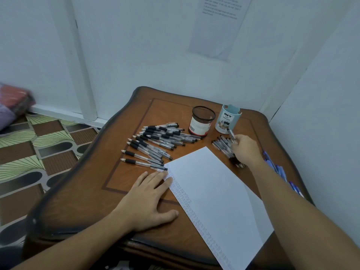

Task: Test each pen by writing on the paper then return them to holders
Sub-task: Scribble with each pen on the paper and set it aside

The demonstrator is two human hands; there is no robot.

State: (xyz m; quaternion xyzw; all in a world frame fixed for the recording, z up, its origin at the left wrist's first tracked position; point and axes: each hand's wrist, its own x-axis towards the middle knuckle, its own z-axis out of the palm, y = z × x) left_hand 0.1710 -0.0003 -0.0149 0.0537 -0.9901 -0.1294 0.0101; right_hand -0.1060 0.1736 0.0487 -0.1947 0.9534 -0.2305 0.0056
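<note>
— Plastic, clear, with a black rubber sleeve: will the pen [231, 135] be difficult to hold?

— I think not. It looks light and stiff, with a barrel perhaps a little slippery, so the rubber part is the best place to hold. The right hand [246, 151] pinches it at its fingertips, above a small pile of pens [222, 145]. The left hand [152, 193] lies flat, its fingertips on the paper [214, 191] edge.

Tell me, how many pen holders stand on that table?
2. A black mesh holder stands at the far side; a pale blue holder stands just right of it. None seems hidden.
</note>
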